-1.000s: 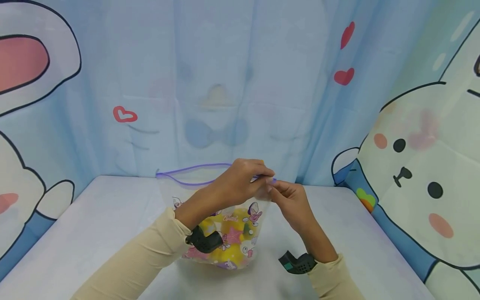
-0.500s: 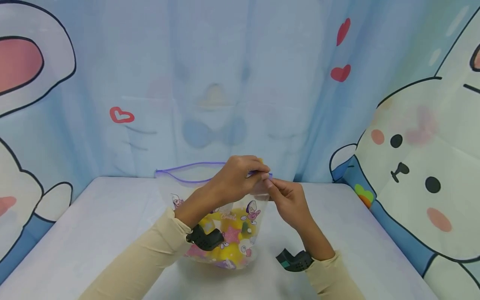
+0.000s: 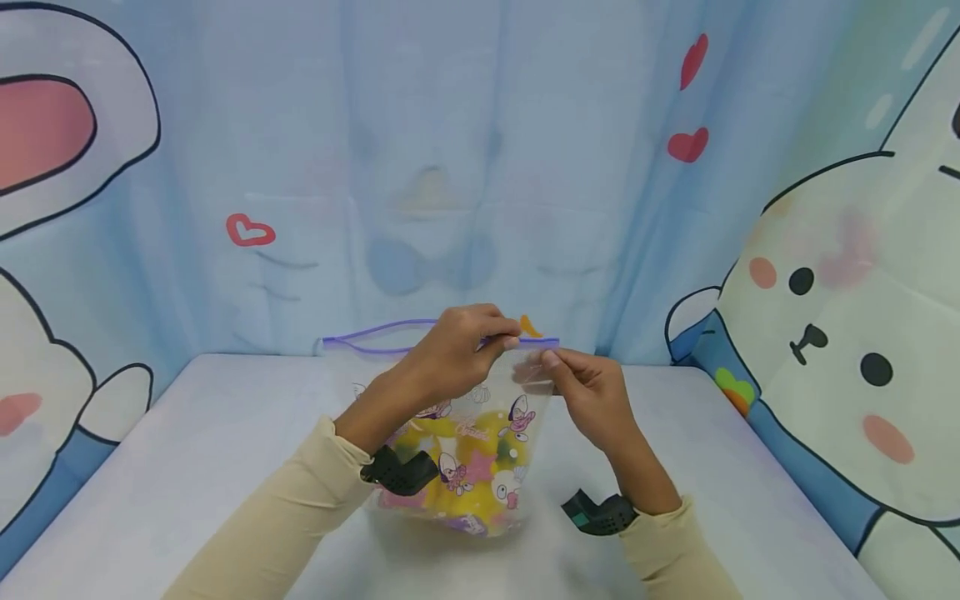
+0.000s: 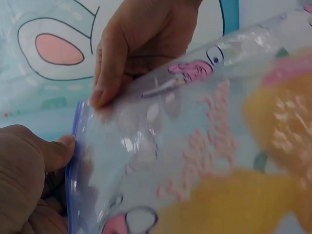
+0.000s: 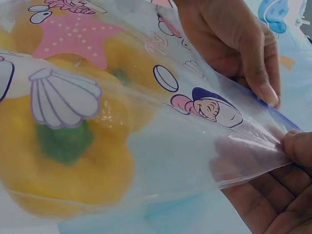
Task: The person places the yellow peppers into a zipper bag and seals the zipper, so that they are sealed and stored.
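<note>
A clear zip bag (image 3: 480, 433) printed with pink starfish, shells and cartoon figures stands on the table, holding yellow bell peppers (image 5: 73, 165) with green stems. Along its top runs a purple zip strip (image 3: 375, 350); the two strips gape apart at the left and lie together at the right end. My left hand (image 3: 457, 346) reaches across the bag and pinches the strip between thumb and fingers. At the upper right corner, just below the strip, my right hand (image 3: 596, 396) pinches the plastic, its fingers showing through from behind.
The white table (image 3: 247, 442) extends to both sides of the bag. Behind it hangs a light blue curtain (image 3: 435, 167) with hearts and cartoon rabbits. A small orange shape (image 3: 529, 326) shows just past the left fingertips. Black cameras sit on both wrists.
My left hand has slid left along the zip strip, away from the right hand, baring the strip's joined right end. The right hand keeps its pinch and the bag has shifted slightly right.
</note>
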Tool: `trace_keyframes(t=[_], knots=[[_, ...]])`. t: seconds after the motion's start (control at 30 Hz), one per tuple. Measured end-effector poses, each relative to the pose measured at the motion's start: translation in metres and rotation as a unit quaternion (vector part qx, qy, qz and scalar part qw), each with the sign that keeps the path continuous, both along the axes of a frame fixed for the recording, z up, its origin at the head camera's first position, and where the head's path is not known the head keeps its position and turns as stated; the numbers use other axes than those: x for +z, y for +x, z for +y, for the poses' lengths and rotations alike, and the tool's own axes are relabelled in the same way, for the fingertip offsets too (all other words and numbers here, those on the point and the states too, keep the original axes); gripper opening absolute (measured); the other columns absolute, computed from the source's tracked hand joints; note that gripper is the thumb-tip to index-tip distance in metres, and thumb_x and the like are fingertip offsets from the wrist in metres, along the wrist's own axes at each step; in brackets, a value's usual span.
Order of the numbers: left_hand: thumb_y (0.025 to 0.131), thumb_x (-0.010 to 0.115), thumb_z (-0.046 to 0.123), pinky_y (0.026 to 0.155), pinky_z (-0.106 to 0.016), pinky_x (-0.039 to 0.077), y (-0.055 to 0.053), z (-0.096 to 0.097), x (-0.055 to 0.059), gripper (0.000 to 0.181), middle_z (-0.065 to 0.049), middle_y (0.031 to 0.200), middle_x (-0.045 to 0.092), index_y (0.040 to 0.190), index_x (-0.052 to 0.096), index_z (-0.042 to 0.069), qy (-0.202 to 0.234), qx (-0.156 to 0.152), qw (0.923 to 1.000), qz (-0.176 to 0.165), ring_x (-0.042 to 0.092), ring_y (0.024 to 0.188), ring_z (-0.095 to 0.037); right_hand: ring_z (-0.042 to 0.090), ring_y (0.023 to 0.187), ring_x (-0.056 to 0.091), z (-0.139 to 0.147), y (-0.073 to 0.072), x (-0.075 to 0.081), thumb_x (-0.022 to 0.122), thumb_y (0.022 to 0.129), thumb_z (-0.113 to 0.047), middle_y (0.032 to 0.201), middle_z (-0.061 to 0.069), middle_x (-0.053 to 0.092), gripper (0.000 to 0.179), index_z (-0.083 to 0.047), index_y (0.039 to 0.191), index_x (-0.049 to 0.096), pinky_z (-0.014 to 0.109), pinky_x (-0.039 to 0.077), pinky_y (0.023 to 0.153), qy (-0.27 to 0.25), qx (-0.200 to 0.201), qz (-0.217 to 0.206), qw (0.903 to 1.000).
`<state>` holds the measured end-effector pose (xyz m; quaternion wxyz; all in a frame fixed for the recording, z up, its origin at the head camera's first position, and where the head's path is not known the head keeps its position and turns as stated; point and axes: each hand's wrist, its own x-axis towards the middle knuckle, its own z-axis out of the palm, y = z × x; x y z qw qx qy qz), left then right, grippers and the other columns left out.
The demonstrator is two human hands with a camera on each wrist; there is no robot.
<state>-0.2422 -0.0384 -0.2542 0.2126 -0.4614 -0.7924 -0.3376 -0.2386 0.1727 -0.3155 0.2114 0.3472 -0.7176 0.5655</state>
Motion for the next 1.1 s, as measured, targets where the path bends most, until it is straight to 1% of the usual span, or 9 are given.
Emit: trace_keyframes(t=[0.1,0.23,0.43,0.63,0.77,0.93,1.1], knots=[[0.095,0.058,0.002,0.07,-0.02,0.048,-0.002,-0.007,-0.001,0.018,-0.01,0.096,0.067,0.106,0.071,-0.003,-0.004,0.011,0.9999,0.0,0.06,0.081,-0.016,0.016,0.083,0.072,0.003,-0.001,0.0,0.049,0.099,0.0,0.091,0.017,0.072,0.024,0.011,0.103,0.07,0.033,0.058,0.072,-0.006,-0.013,-0.024,0.9996],[0.094,0.059,0.0,0.069,-0.023,0.049,-0.006,-0.014,-0.003,0.016,-0.01,0.095,0.067,0.103,0.071,-0.003,-0.004,0.02,0.9998,0.002,0.06,0.079,-0.017,0.015,0.085,0.071,0.009,-0.003,-0.002,0.05,0.1,-0.004,0.096,0.014,0.072,0.026,0.013,0.109,0.068,0.032,0.058,0.074,-0.006,-0.029,-0.051,0.9983],[0.094,0.059,0.0,0.071,-0.026,0.05,-0.011,-0.025,-0.007,0.017,-0.011,0.095,0.068,0.104,0.072,-0.004,-0.008,0.034,0.9994,0.002,0.062,0.081,-0.02,0.013,0.083,0.071,0.02,-0.01,-0.004,0.053,0.1,-0.01,0.095,0.007,0.073,0.029,0.012,0.113,0.067,0.029,0.057,0.075,-0.011,-0.065,-0.079,0.9947],[0.093,0.061,0.0,0.074,-0.03,0.052,-0.016,-0.038,-0.013,0.017,-0.011,0.095,0.068,0.106,0.072,-0.005,0.003,0.051,0.9987,-0.004,0.063,0.084,-0.021,0.013,0.082,0.071,0.031,-0.018,-0.005,0.054,0.1,-0.015,0.092,0.002,0.073,0.032,0.012,0.11,0.067,0.029,0.057,0.075,-0.01,-0.073,-0.088,0.9935],[0.093,0.061,0.001,0.075,-0.03,0.052,-0.018,-0.044,-0.017,0.018,-0.011,0.097,0.068,0.107,0.071,-0.005,0.007,0.053,0.9985,-0.013,0.063,0.085,-0.02,0.013,0.083,0.071,0.037,-0.021,-0.006,0.054,0.1,-0.016,0.092,-0.003,0.073,0.033,0.013,0.11,0.067,0.028,0.057,0.075,-0.016,-0.074,-0.097,0.9923],[0.092,0.062,0.0,0.072,-0.031,0.051,-0.019,-0.052,-0.016,0.018,-0.011,0.096,0.068,0.106,0.071,-0.005,0.006,0.057,0.9983,-0.014,0.061,0.081,-0.02,0.013,0.083,0.071,0.041,-0.026,-0.007,0.053,0.1,-0.016,0.092,-0.003,0.073,0.034,0.014,0.111,0.066,0.027,0.057,0.076,-0.021,-0.076,-0.101,0.9918],[0.092,0.063,0.0,0.071,-0.032,0.051,-0.019,-0.062,-0.015,0.017,-0.01,0.094,0.068,0.105,0.072,-0.004,-0.001,0.078,0.9968,-0.017,0.059,0.079,-0.019,0.012,0.082,0.071,0.046,-0.031,-0.011,0.053,0.1,-0.019,0.09,-0.005,0.073,0.036,0.013,0.112,0.065,0.026,0.057,0.076,-0.034,-0.09,-0.111,0.9892]])
